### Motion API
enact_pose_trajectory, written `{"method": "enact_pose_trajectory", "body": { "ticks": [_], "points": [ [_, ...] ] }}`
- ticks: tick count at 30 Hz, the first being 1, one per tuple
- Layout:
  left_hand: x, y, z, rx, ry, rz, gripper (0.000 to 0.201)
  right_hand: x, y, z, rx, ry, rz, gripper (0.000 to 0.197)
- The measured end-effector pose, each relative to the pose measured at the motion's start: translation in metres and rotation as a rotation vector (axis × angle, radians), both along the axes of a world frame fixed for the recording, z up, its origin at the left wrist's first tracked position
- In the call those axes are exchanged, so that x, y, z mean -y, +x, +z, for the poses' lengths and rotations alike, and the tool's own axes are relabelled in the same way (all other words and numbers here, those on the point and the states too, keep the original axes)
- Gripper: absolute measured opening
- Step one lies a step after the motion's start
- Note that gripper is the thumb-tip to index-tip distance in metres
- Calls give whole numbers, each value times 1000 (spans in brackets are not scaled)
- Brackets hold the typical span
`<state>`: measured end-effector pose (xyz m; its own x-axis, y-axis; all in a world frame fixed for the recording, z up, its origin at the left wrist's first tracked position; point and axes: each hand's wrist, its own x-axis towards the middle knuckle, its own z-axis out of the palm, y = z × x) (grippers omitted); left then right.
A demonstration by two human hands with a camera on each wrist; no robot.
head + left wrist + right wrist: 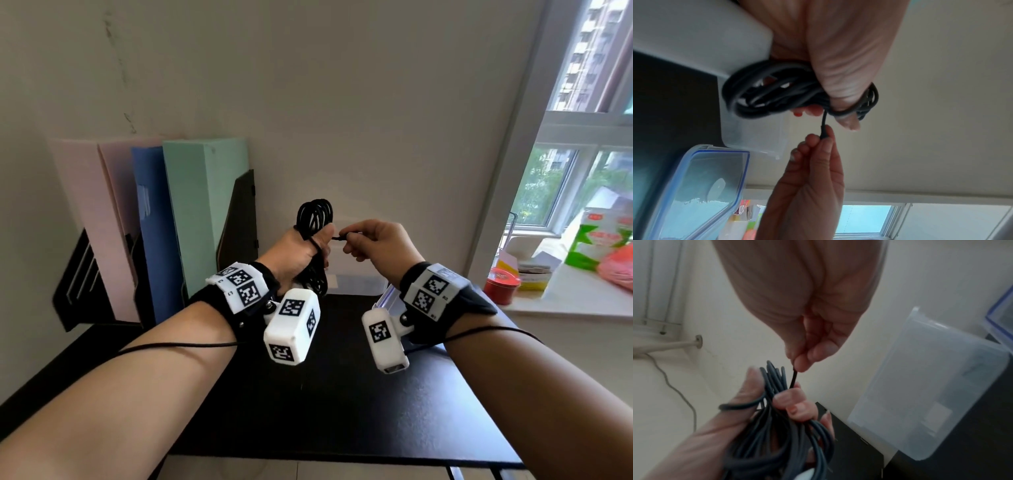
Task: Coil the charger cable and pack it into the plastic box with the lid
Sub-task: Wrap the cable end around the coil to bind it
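Note:
My left hand (301,248) grips a bundle of black charger cable (315,214) held upright above the table, with one turn of the cable (742,405) looped over the thumb. My right hand (373,243) pinches the cable's free end (824,129) just right of the bundle. In the right wrist view the loops (774,426) run down through the left fingers. The clear plastic box (920,394) stands behind and below the hands on the black table. Its blue-rimmed lid (701,186) lies beside it.
Pastel folders (164,222) stand in a black file holder (239,219) at the back left against the wall. The black table (342,394) ends near me. On the windowsill (565,301) at right are a red tin (501,284), boxes and bags.

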<state>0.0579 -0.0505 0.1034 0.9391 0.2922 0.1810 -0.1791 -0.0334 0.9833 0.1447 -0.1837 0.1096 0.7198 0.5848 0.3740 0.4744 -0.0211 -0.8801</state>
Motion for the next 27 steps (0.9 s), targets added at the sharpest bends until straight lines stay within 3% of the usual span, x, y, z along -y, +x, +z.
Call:
{"method": "enact_pose_trajectory", "body": {
  "ticks": [4, 9, 12, 15, 16, 21, 27],
  "points": [
    [0, -3, 0, -87, -138, -160, 33, 0, 5, -4, -36, -49, -94, 16],
    [5, -6, 1, -69, -195, -174, 32, -1, 9, -1, -30, -62, -257, 21],
    [5, -1, 2, -11, -62, 31, 26, -1, -1, 2, -102, 20, -177, 14],
    [4, 6, 1, 28, 116, 231, 13, -1, -15, 4, -19, 42, -43, 6],
    [6, 7, 1, 16, 143, 270, 19, -1, -17, 4, 27, 32, -26, 8],
    [8, 13, -5, -90, 291, 314, 29, -4, -19, 6, 166, -39, 10, 12],
    [12, 15, -3, -106, 456, 265, 37, -20, -20, 7, 209, -50, -247, 8]
  ]
}}
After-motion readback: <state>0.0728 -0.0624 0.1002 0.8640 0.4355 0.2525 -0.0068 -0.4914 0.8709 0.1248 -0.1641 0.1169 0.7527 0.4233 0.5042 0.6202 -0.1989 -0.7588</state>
